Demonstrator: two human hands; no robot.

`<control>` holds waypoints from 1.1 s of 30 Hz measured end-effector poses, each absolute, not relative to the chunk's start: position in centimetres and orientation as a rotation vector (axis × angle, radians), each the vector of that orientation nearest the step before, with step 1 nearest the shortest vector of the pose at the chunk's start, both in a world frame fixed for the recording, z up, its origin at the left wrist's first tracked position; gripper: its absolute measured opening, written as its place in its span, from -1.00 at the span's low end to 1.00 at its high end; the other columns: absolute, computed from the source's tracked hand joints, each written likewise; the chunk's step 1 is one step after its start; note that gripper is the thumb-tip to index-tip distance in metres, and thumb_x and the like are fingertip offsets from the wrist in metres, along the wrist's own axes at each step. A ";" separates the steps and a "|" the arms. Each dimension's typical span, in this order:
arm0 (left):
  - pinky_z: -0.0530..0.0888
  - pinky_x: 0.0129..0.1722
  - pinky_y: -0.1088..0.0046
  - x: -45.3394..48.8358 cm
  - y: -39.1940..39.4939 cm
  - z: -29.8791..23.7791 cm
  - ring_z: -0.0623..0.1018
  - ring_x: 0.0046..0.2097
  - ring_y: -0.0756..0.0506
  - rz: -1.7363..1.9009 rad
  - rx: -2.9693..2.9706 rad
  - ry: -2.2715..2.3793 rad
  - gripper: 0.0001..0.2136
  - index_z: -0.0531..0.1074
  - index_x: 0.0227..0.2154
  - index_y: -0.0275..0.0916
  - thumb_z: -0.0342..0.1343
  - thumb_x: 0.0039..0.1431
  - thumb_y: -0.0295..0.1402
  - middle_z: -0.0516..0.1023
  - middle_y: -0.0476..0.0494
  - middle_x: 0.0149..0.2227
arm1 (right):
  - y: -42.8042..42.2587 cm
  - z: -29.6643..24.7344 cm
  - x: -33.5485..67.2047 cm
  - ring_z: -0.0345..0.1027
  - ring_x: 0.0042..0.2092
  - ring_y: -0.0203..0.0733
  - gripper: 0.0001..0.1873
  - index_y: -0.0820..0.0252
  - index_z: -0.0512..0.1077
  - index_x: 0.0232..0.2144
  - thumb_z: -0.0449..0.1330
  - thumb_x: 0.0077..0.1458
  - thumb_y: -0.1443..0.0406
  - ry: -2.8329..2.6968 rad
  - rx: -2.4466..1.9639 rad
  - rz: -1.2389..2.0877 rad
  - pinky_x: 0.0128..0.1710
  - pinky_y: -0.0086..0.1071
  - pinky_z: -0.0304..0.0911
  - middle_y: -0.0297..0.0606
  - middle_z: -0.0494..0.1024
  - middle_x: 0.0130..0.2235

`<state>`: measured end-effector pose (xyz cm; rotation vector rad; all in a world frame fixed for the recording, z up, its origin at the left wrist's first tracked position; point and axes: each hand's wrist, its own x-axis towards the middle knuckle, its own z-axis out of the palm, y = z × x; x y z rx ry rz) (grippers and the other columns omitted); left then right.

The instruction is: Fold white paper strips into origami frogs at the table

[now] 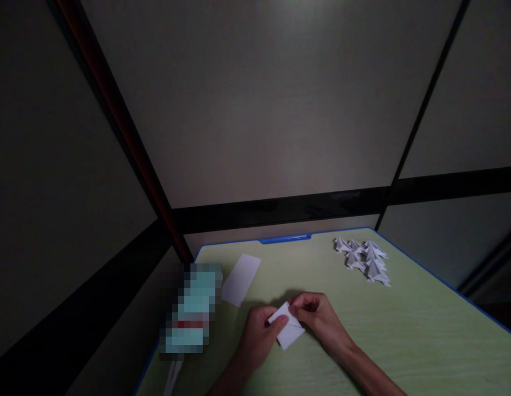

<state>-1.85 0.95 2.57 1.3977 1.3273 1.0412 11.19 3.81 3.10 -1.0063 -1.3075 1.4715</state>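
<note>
We see the blue-trimmed counter point(424, 330) narrowing toward its far edge, where a blue handle point(286, 239) sits near the middle, just in front of the wall panels point(280, 126). Its right edge slants down toward us, and a broad stretch of green surface shows between that edge and our right forearm. Near the far right corner stands a cluster of folded white paper figures point(356, 259), well apart from our hands. The left side gives us less room: a blurred-out pale green object point(195, 308) lies along that edge, with a flat white sheet point(241, 280) just beside it, toward the far left corner. More green surface shows between the sheet and the figures. Our folded paper point(291, 333) is held over the near middle of the counter; we cannot tell whether it touches the surface. Our left hand point(257, 333) has its grip clamped on the paper's left side, thumb laid flat across the top. Our right hand point(319, 313) comes in from the right, wrist bent inward, thumb and fingertips pinched together on the upper right corner.
</note>
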 end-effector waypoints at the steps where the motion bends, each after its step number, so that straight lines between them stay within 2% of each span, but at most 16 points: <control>1: 0.08 -0.67 0.59 -1.8 0.9 2.6 0.17 -0.61 0.07 1.041 1.396 1.335 -0.78 0.31 -0.73 -0.38 -0.01 -0.17 -0.31 0.15 0.06 -0.72 | 3.8 3.1 11.2 0.03 -0.65 -0.45 -0.89 0.32 0.30 -0.79 0.13 -0.34 0.45 -1.305 -1.002 1.473 -0.66 -0.54 -0.07 -0.44 0.27 -0.73; 10: 0.09 -0.66 0.59 -1.9 0.8 2.6 0.18 -0.61 0.07 1.039 1.403 1.338 -0.80 0.33 -0.69 -0.39 -0.02 -0.15 -0.33 0.17 0.05 -0.71 | 3.7 3.1 11.2 -0.01 -0.65 -0.45 -0.86 0.32 0.29 -0.76 0.18 -0.32 0.38 -1.314 -0.975 1.480 -0.67 -0.54 -0.11 -0.47 0.22 -0.73; 19: 0.10 -0.66 0.59 -1.8 1.0 2.5 0.19 -0.60 0.06 1.035 1.426 1.359 -0.80 0.34 -0.70 -0.38 -0.02 -0.16 -0.33 0.18 0.05 -0.70 | 3.7 2.8 11.0 0.01 -0.64 -0.44 -0.82 0.33 0.30 -0.72 0.17 -0.26 0.31 -1.365 -0.979 1.441 -0.65 -0.53 -0.08 -0.44 0.24 -0.70; 25: 0.07 -0.67 0.59 -1.9 0.8 2.7 0.15 -0.62 0.07 1.059 1.426 1.362 -0.78 0.31 -0.73 -0.37 -0.03 -0.17 -0.31 0.13 0.07 -0.72 | 3.8 2.9 10.8 -0.01 -0.65 -0.45 -0.79 0.31 0.26 -0.73 0.17 -0.27 0.29 -1.341 -0.962 1.458 -0.66 -0.54 -0.09 -0.46 0.21 -0.72; 29: 0.04 -0.68 0.59 -2.0 0.7 2.6 0.12 -0.63 0.08 1.074 1.414 1.326 -0.76 0.28 -0.75 -0.36 -0.02 -0.17 -0.29 0.10 0.08 -0.73 | 3.8 3.1 10.6 0.01 -0.63 -0.45 -0.82 0.28 0.24 -0.67 0.19 -0.30 0.31 -1.326 -0.908 1.495 -0.65 -0.55 -0.08 -0.48 0.21 -0.69; 33: 0.04 -0.68 0.59 -2.1 0.7 2.4 0.12 -0.63 0.09 1.081 1.424 1.297 -0.74 0.27 -0.76 -0.36 -0.02 -0.15 -0.27 0.09 0.08 -0.72 | 3.6 3.2 10.5 0.00 -0.63 -0.44 -0.79 0.28 0.25 -0.67 0.16 -0.24 0.24 -1.418 -0.893 1.505 -0.65 -0.54 -0.10 -0.48 0.18 -0.68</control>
